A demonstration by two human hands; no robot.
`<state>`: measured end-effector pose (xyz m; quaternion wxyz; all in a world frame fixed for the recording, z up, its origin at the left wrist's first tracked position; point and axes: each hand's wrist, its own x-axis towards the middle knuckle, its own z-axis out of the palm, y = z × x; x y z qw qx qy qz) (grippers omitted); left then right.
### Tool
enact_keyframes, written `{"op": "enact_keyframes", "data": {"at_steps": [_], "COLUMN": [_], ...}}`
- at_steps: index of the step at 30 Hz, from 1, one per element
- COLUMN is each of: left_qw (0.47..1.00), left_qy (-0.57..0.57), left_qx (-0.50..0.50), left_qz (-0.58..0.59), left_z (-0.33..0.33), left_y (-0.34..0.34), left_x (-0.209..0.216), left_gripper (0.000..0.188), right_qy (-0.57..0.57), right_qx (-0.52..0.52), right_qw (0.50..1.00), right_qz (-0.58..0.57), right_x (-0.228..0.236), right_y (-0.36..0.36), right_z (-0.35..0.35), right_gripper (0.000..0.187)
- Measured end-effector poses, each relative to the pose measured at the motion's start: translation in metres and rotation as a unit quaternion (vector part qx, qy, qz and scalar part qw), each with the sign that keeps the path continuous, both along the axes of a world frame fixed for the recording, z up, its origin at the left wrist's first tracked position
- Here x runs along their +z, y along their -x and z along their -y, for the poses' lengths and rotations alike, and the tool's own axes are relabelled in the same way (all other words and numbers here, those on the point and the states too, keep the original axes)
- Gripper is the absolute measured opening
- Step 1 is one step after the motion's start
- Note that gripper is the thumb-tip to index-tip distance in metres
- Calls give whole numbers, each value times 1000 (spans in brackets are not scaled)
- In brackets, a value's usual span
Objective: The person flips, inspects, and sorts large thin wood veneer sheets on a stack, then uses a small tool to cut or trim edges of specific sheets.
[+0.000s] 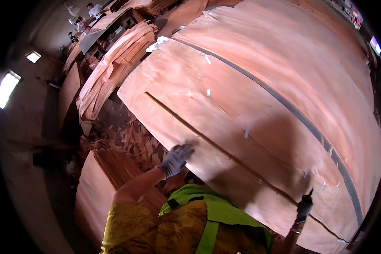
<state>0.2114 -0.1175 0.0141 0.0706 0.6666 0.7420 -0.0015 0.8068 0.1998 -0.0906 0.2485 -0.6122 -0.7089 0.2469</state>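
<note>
A large pale pinkish wood veneer sheet (173, 76) spreads before me, with small white tape pieces (246, 133) along its seams. A long, thin brown strip (207, 140) runs across it from far left to near right; I cannot tell if it is a lath or a gap. My left hand (177, 160), in a grey glove, is over the sheet's near edge, fingers stretched out and blurred. My right hand (304, 207), in a dark glove, is at the strip's right part with its fingers closed. A dark pointed tip (311, 192) sticks out from it, finger or tool unclear.
A dark grey band (283, 100) curves across the veneer, with more sheets (326, 67) beyond it. Left of me are a veneer stack (114, 72), scraps (135, 135) and another stack (93, 190). A person (95, 10) is at the far left.
</note>
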Motion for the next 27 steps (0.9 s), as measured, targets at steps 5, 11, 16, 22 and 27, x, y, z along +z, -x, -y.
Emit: {"op": "enact_keyframes", "data": {"at_steps": [5,11,16,22,27], "left_qw": [990,929,896,898,988], "left_qy": [-48,82,108,62,62], "left_qx": [-113,-8,218,280,70], "left_qz": [66,362,371,335,123], "left_z": [21,161,309,417,439], "left_y": [10,22,93,131,208], "left_x": [-9,-56,-117,-156,-183], "left_gripper": [63,50,43,35,29], "right_qy": [289,331,393,456,465], "right_qx": [-43,30,108,169,87], "right_qw": [943,927,902,846,813], "right_qz": [-159,-176,-140,-221,-339], "right_x": [69,49,72,83,51], "right_y": [157,283,417,582,674], "right_z": [125,240,274,266,260], "right_gripper": [14,15,13,13,20]}}
